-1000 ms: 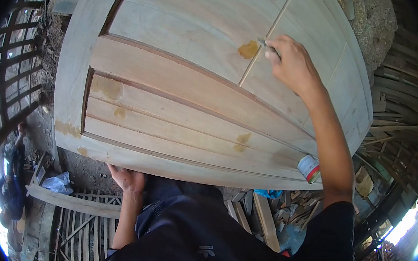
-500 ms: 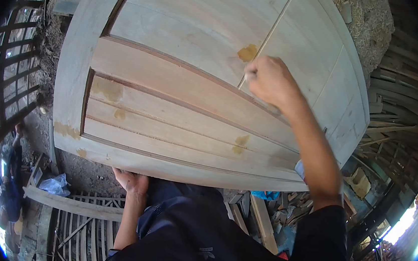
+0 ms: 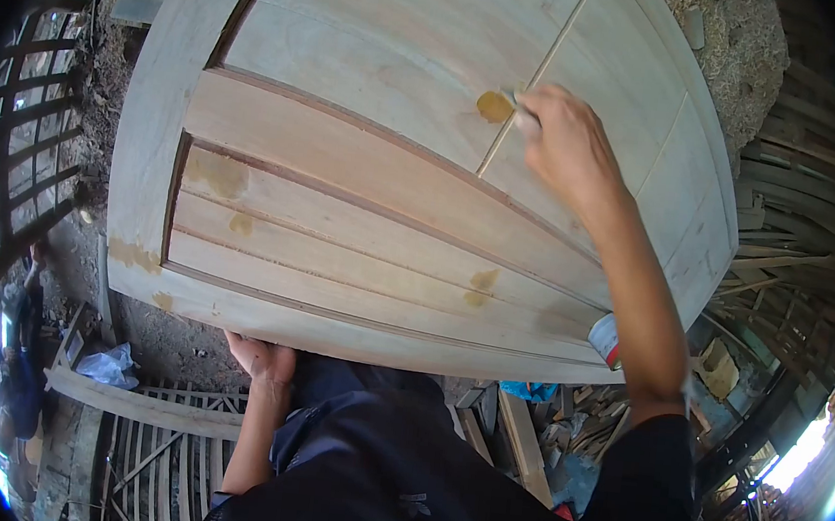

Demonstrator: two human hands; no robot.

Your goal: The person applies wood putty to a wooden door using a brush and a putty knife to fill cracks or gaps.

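Note:
A pale panelled wooden door [image 3: 366, 165] lies across the view, with several yellow-brown filler patches on it. My right hand [image 3: 571, 145] is closed, thumb and fingers pinching a small greyish flat piece [image 3: 522, 113]; its exact kind is too small to make out. The tip of that piece is beside a round filler patch [image 3: 494, 107], near a long groove in the panel. At the near edge of the door, my left hand [image 3: 262, 358] grips from below, its fingertips partly hidden under the wood. A can [image 3: 607, 339] stands on the door, partly behind my right forearm.
Wood offcuts [image 3: 521, 441] lie below the door's near edge, with a blue plastic bag [image 3: 528, 391] among them. A slatted wooden frame [image 3: 172, 458] and a clear plastic bag [image 3: 109, 365] are at lower left. Stacked boards [image 3: 796, 196] fill the right. Another person [image 3: 18, 363] is at far left.
My right hand has moved up and to the right, bringing the small piece beside the round patch. More of the can shows. My left hand stays at the door's edge.

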